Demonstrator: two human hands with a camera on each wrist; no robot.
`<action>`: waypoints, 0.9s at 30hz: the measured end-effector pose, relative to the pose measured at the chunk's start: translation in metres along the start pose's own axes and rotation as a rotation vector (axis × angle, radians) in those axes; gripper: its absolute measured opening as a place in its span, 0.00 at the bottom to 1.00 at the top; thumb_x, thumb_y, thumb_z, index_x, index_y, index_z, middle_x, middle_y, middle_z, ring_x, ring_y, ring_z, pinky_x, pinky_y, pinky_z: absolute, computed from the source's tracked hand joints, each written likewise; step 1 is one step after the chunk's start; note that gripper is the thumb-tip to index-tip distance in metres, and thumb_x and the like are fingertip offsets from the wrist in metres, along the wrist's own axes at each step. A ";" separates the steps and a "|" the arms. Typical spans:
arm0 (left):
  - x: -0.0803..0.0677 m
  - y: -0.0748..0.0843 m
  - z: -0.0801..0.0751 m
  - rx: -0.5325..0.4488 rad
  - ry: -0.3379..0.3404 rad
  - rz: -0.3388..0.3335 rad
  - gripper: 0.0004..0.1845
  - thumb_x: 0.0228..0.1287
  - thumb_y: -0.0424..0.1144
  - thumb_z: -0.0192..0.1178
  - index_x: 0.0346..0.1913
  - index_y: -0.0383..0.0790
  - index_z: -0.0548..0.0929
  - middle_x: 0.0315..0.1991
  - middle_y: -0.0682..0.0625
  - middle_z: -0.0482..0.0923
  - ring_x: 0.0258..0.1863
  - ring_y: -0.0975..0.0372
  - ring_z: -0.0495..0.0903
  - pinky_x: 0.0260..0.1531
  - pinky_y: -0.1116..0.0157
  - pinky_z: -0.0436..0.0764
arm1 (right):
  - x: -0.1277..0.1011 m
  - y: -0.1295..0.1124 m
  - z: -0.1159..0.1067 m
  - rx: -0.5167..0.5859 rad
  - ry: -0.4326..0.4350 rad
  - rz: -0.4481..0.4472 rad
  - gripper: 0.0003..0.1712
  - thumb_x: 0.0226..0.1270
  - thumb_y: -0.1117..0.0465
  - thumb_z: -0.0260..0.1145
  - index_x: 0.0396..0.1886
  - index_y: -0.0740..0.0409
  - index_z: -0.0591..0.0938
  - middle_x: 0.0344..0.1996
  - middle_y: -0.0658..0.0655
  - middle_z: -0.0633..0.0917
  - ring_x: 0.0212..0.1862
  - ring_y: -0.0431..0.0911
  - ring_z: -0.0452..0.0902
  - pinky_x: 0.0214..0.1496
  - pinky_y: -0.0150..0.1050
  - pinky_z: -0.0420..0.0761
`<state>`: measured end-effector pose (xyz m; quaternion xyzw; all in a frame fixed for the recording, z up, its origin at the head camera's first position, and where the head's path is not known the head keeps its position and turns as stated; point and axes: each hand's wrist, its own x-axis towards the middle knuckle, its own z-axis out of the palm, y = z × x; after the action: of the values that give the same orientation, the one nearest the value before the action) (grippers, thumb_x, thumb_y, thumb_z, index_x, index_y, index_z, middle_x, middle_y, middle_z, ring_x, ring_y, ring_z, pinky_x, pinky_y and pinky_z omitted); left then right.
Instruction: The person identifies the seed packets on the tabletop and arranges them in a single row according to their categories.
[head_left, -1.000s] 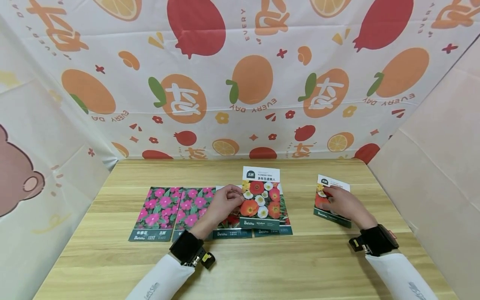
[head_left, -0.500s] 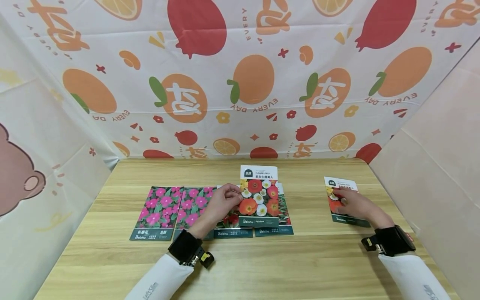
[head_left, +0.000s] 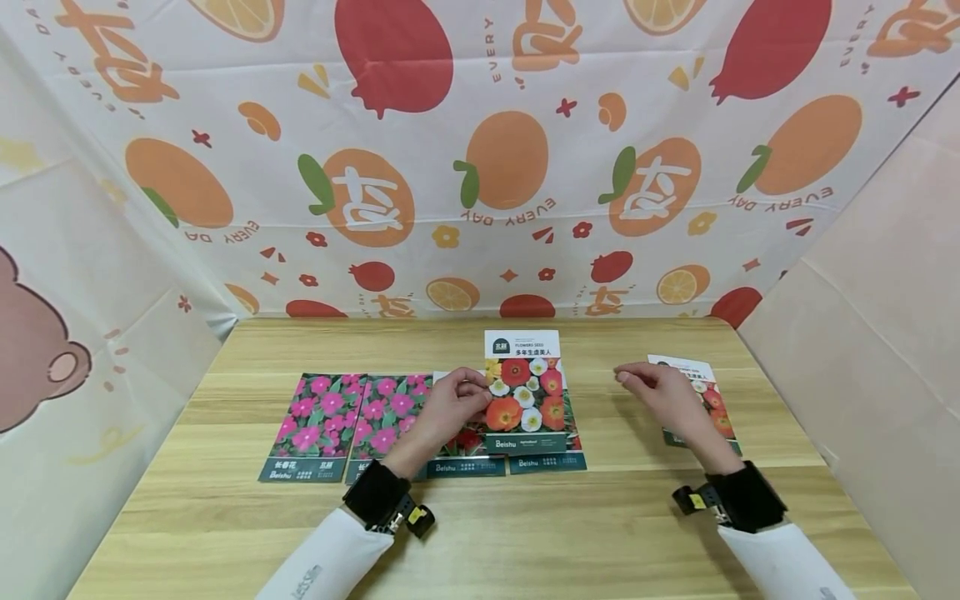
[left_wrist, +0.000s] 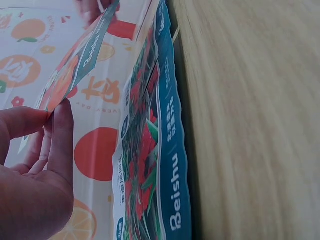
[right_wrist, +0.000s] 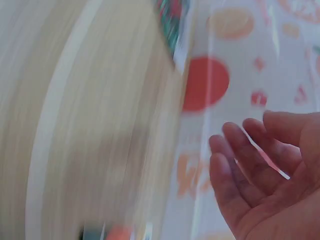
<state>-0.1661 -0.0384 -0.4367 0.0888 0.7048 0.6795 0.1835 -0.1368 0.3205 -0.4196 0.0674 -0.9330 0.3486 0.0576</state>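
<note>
My left hand pinches the left edge of a poppy seed packet between thumb and fingers. In the left wrist view that packet is held up, apart from the red-flowered packets on the table. My right hand hovers, holding nothing, with its fingers loosely bent in the right wrist view. Behind it a second poppy packet lies on the right of the table, partly hidden by the hand and wrist.
Two pink-flowered packets lie at the left of the row. Beside them are two red-flowered packets, partly covered by the left hand and the held packet. A fruit-print cloth hangs behind the wooden table.
My right hand carried the second poppy packet rightward, let it go on the table, and has moved back left. The left hand still holds its packet, almost in place.
</note>
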 end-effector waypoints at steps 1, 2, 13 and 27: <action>0.000 0.000 0.001 0.001 0.002 -0.003 0.13 0.73 0.30 0.60 0.56 0.31 0.76 0.42 0.42 0.84 0.35 0.60 0.85 0.47 0.50 0.87 | 0.001 -0.006 0.005 0.058 -0.001 0.006 0.19 0.82 0.57 0.60 0.57 0.67 0.85 0.46 0.65 0.89 0.46 0.58 0.86 0.46 0.45 0.86; 0.001 0.000 0.001 0.004 0.003 -0.004 0.13 0.73 0.30 0.60 0.56 0.31 0.76 0.42 0.42 0.84 0.34 0.60 0.85 0.46 0.51 0.87 | 0.002 -0.011 0.010 0.118 -0.006 0.014 0.20 0.82 0.56 0.60 0.58 0.68 0.85 0.45 0.65 0.89 0.46 0.58 0.86 0.46 0.44 0.87; 0.001 0.003 0.007 -0.008 0.008 -0.015 0.11 0.73 0.30 0.60 0.55 0.31 0.76 0.41 0.43 0.83 0.33 0.60 0.84 0.45 0.52 0.88 | 0.016 -0.045 0.044 0.467 -0.057 0.117 0.21 0.83 0.57 0.59 0.59 0.72 0.82 0.47 0.69 0.87 0.51 0.62 0.85 0.55 0.50 0.85; 0.003 0.003 0.011 -0.025 0.005 -0.007 0.11 0.72 0.29 0.60 0.54 0.31 0.76 0.40 0.43 0.83 0.32 0.60 0.84 0.43 0.54 0.88 | 0.022 -0.058 0.051 0.436 -0.011 0.182 0.19 0.82 0.58 0.60 0.56 0.71 0.84 0.43 0.65 0.88 0.45 0.56 0.86 0.53 0.52 0.86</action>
<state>-0.1650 -0.0274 -0.4340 0.0825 0.6970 0.6878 0.1852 -0.1519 0.2418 -0.4171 -0.0041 -0.8382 0.5453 0.0050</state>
